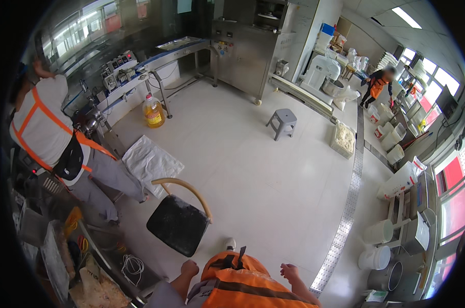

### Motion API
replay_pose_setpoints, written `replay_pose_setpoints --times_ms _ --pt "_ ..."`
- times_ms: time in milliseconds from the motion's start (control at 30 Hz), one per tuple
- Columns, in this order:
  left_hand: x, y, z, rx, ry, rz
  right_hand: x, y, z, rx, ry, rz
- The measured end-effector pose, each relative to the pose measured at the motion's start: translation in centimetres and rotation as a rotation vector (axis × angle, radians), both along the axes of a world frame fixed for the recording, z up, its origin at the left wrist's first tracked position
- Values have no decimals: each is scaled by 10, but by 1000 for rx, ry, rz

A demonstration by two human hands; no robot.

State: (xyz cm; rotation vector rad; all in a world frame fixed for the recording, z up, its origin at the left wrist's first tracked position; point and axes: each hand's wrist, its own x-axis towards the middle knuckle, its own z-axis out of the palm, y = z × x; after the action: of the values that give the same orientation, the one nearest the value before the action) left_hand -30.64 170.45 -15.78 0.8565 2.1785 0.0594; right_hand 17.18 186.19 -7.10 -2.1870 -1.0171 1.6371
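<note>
My left hand (pixel 190 268) is held low beside my orange apron (pixel 258 292), its fingers curled in and nothing visible in it. On the other side of the apron, my right hand (pixel 289 271) hangs in the air with loosely bent fingers slightly apart, holding nothing that I can see. Neither hand touches an object. Closest to the left hand is a chair (pixel 176 226) with a black seat and a curved wooden back. One of my white shoes (pixel 230 243) shows on the floor ahead of the apron.
At the left a person (pixel 47 118) in orange straps stands by a conveyor (pixel 178 51). On the floor are a white sheet (pixel 151 160), an oil jug (pixel 153 111), a grey stool (pixel 282 123) and a tub (pixel 343 139). White buckets (pixel 374 257) line the right; another person (pixel 378 86) is far off.
</note>
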Motion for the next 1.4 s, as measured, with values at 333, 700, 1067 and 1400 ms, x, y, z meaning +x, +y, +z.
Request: replay_pose_setpoints --times_ms 333,700,1067,1400 --pt "0 463 147 809 -245 -67 -58 160 -15 -280 -282 81" --pt "-151 600 105 604 -100 72 -142 533 -58 -205 -252 433" --pt "-338 667 -32 326 -165 715 -430 922 -34 100 -42 314" --pt "-554 1024 130 606 -230 296 -466 977 -187 57 -234 1149"
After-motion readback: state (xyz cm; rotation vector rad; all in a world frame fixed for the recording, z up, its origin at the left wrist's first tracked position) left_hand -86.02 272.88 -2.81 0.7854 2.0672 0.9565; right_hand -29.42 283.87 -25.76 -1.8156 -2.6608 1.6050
